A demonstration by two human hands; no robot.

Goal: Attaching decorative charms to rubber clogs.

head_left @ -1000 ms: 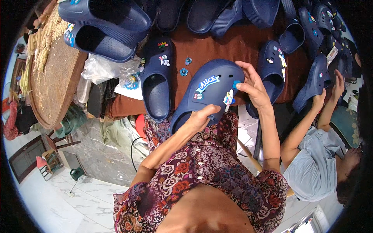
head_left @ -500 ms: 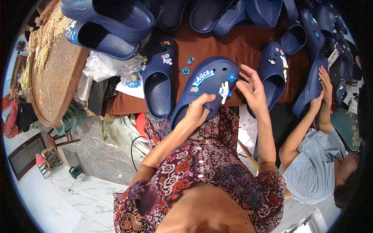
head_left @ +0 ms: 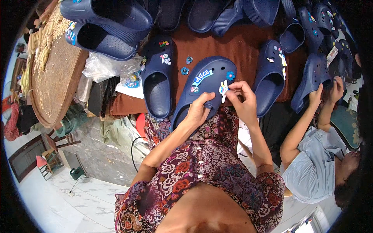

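A: What is the person holding?

B: A navy blue foam clog with a perforated toe (head_left: 210, 83). It sits just above the person's lap, its toe resting on the reddish-brown cloth-covered table (head_left: 229, 44) and its heel end toward the body.

A: And the hands?

B: The left hand (head_left: 199, 110) grasps the clog's heel side, thumb over the upper and fingers curled round the rim. The right hand (head_left: 243, 99) is at the clog's right edge, its fingers pinched on a small white and yellow star-shaped charm (head_left: 223, 89) that touches the upper.

A: Anything already on that clog?

B: A light blue lettered banner charm (head_left: 203, 77) across the toe, a blue flower charm (head_left: 230, 75) to its right, and a small round pink and white charm (head_left: 194, 89) near the clog's left edge.

A: What lies around the clog?

B: Just left of it lies another navy clog with charms on its toe (head_left: 157, 79), opening up. Between the two, on the cloth, lie two small loose blue flower charms (head_left: 186, 66). Right of the held clog lies a third navy clog (head_left: 270, 75). Beyond the held clog's toe, more dark blue clogs (head_left: 108, 23) are heaped. Further left of it are crumpled clear plastic bags (head_left: 105, 66) and a round woven tray (head_left: 50, 77).

A: Anyone else?

B: A second person in a light blue shirt (head_left: 314, 171), well to the right of the held clog, has both hands on another navy clog (head_left: 312, 77).
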